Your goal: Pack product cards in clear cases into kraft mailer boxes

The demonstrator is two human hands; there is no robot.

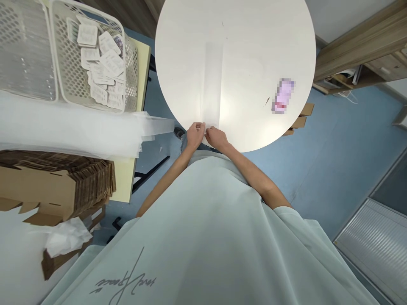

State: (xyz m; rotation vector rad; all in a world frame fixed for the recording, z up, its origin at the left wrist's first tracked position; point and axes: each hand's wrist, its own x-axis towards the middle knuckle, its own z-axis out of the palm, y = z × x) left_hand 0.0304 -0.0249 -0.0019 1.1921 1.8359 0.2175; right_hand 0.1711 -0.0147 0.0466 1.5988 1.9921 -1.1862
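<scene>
A long, narrow strip of translucent white sheet (212,84) lies on the round white table (254,42), running from the middle toward its near edge. At the strip's near end, my left hand (195,134) is closed, thumb and fingers pinching the sheet's left corner. Close beside it, my right hand (216,138) is closed with curled fingers at the right part of the same end. Exactly how the sheet's end sits between the fingers is hidden. A blurred-out pinkish-purple rectangular thing (283,96) lies to the right on the table.
To the left, a side table (122,178) bears a white basket (132,70) of small white packets (111,63), a stack of translucent sheets (70,127) and many flattened cardboard boxes (57,186). Crumpled white wrapping (68,237) lies below. Cardboard (300,123) shows beyond the round table's right edge.
</scene>
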